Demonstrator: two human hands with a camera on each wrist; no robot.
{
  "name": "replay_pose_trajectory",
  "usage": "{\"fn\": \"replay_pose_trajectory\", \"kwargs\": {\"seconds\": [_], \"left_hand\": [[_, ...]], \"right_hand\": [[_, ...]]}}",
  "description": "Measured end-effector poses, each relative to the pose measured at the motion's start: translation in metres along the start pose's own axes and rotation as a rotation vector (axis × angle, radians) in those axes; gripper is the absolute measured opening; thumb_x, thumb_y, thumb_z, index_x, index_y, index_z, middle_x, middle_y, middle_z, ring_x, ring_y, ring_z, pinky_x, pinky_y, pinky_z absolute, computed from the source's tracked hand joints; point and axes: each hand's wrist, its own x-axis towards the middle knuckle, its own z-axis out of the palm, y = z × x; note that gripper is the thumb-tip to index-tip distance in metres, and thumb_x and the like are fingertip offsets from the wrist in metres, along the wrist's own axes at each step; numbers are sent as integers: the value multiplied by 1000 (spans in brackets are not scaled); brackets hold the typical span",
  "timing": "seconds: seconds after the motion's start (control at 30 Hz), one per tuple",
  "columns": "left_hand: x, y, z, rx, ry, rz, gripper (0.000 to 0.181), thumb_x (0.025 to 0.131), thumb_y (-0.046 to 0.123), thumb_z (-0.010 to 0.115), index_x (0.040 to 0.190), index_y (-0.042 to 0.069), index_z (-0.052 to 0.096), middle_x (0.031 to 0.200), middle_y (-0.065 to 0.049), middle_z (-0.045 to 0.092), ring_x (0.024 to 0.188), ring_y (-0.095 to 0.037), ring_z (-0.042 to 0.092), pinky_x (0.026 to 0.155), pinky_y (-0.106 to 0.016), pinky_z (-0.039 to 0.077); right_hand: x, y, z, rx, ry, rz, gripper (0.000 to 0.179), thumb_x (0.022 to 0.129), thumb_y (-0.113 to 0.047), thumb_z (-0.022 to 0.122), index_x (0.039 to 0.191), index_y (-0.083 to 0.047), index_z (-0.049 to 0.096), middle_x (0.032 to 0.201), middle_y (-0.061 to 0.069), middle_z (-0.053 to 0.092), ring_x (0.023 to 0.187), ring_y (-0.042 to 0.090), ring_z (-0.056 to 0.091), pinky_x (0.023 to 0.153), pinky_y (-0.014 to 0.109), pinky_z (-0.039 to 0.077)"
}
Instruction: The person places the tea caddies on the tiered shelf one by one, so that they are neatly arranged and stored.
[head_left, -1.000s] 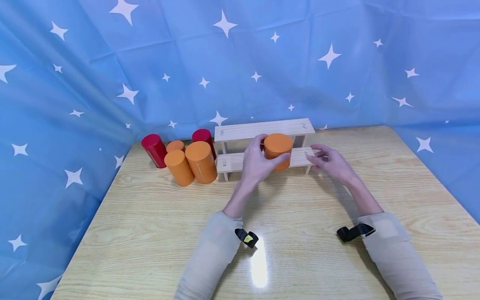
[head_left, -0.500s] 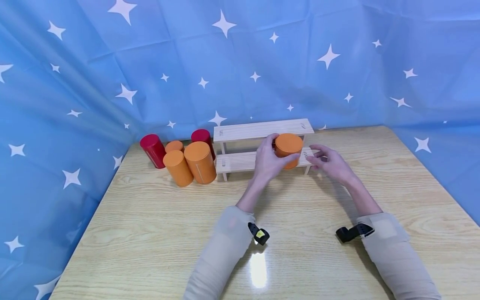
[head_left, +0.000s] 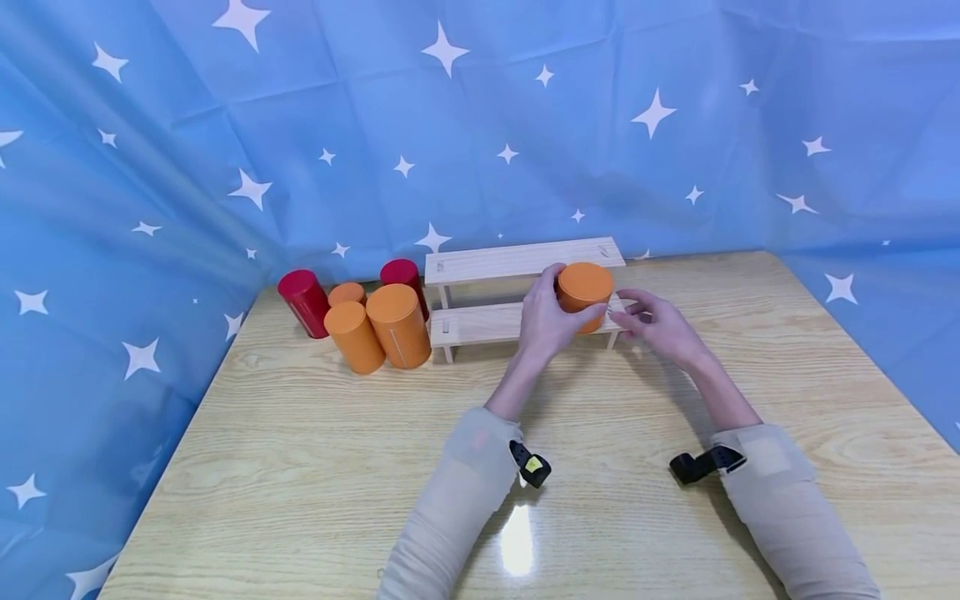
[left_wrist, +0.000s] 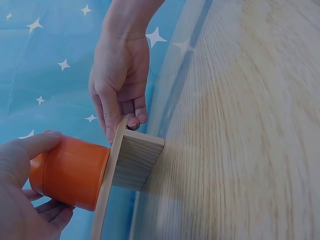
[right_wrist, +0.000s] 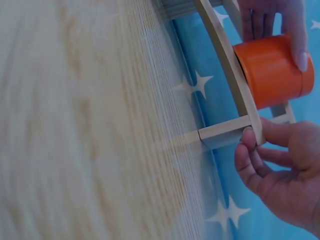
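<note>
A squat orange canister [head_left: 584, 287] stands upright at the right end of the lower board of a two-tier wooden shelf [head_left: 487, 323]. My left hand [head_left: 545, 321] grips it from the left, thumb in front and fingers behind. In the left wrist view the canister's base [left_wrist: 75, 172] meets the board. The thumb and fingers of my right hand [head_left: 660, 327] pinch the right end of that lower board. Seen from the right wrist, this hand [right_wrist: 290, 165] holds the board's edge just beside a shelf leg [right_wrist: 225, 128].
Left of the shelf stand two red canisters [head_left: 303, 302] and three orange ones, the largest orange canister [head_left: 399, 327] close to the shelf's left end. The upper board [head_left: 525, 259] rises behind. A blue star-patterned cloth [head_left: 480, 125] hangs behind and left of the wooden table [head_left: 300, 467].
My left hand has moved the orange canister rightward along the lower board to its right end. The right hand has stayed on the board's end.
</note>
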Motion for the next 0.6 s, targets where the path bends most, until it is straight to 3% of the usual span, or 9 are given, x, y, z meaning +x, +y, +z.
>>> {"fn": "replay_pose_trajectory", "kwargs": {"seconds": [0.6], "left_hand": [[-3, 2, 1, -50, 22, -38, 76, 82, 27, 85, 145, 9, 47, 134, -10, 55, 119, -24, 55, 98, -38, 51]], "right_hand": [[-2, -2, 2, 10, 7, -16, 67, 104, -31, 57, 156, 2, 30, 120, 23, 53, 99, 37, 66, 78, 34, 56]]}}
